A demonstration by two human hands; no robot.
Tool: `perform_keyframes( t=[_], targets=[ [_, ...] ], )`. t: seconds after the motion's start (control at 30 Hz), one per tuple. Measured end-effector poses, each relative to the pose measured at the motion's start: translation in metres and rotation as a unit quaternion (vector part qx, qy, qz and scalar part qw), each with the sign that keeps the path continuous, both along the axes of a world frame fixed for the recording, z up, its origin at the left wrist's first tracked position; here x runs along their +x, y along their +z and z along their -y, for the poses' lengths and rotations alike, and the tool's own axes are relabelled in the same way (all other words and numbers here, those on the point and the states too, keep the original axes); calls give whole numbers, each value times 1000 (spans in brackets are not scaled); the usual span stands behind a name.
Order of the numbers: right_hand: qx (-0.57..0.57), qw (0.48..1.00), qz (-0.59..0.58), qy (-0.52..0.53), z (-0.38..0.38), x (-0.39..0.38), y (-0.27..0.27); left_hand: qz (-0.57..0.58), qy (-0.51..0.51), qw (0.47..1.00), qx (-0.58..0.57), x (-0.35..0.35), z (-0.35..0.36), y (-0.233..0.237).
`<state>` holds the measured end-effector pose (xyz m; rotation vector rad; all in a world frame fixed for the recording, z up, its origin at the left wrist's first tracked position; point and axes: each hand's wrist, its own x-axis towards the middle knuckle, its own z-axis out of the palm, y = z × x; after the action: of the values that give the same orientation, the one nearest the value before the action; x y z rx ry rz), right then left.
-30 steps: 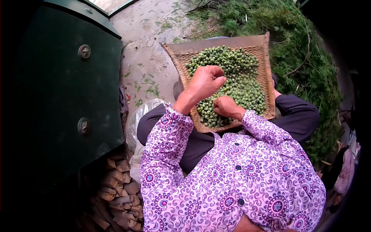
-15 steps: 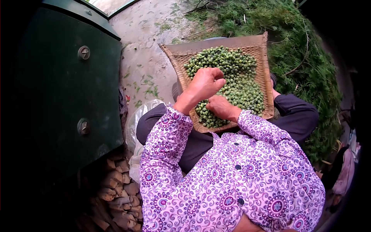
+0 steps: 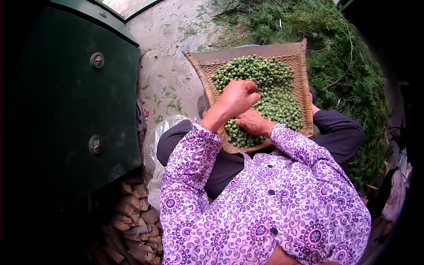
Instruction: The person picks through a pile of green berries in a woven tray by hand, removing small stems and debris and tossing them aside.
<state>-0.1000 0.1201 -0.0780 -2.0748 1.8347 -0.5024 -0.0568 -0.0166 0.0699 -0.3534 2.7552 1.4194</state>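
Observation:
A woven wicker winnowing basket (image 3: 308, 95) rests on my lap, tilted toward me. Small knobbly green cones (image 3: 280, 106) cover much of its floor. My left hand (image 3: 238, 98) hovers over the middle of the pile, its thumb and fingers pinched together; whatever is between them is hidden. Lower down, my right hand (image 3: 253, 122) rests against the cones near the basket's front edge. Its fingers are curled in, and their tips are out of sight.
Cut evergreen branches (image 3: 357, 73) are heaped on the right. A dark green metal cabinet (image 3: 66, 106) stands on the left, with split firewood (image 3: 137, 227) below it. Clear plastic sheeting (image 3: 152, 150) lies beside my left leg. Green sprigs (image 3: 174, 104) are scattered over the concrete floor.
My left hand has shifted very slightly down and to the right over the cones. The right hand stays almost in place. The whole view has moved a little.

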Motion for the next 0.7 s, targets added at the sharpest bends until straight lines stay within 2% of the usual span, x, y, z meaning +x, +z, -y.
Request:
perform_keyframes(
  t=[0.03,0.1,0.17,0.23,0.27,0.3,0.37,0.47,0.53,0.63,0.7],
  targets=[
    [-2,1000,-3,-1,-3,-1,1,-3,-1,1000,-2,-1,0,0],
    [5,972,179,-150,-11,-4,5,1,17,999,36,-1,0,1],
    [9,945,251,-208,-23,-18,7,0,22,998,65,0,-1,-1],
    [61,902,344,-253,-36,-31,22,31,30,997,62,-1,-3,2],
    [119,821,482,-282,-42,-35,24,38,19,998,51,-3,-3,-5],
    [126,779,542,-287,-46,-37,39,35,14,998,49,-5,-4,-8],
    [120,734,594,-306,-53,-40,53,55,-15,998,30,-7,-7,-13],
    [86,706,630,-312,-60,-42,63,77,-40,992,92,-8,-18,-33],
    [72,711,631,-301,-62,-45,73,111,-81,981,138,-10,-25,-32],
    [43,724,624,-292,-64,-49,84,128,-30,954,269,-16,-34,-35],
    [45,740,588,-323,-67,-50,95,146,-23,951,273,-19,-34,-29]
  ],
)
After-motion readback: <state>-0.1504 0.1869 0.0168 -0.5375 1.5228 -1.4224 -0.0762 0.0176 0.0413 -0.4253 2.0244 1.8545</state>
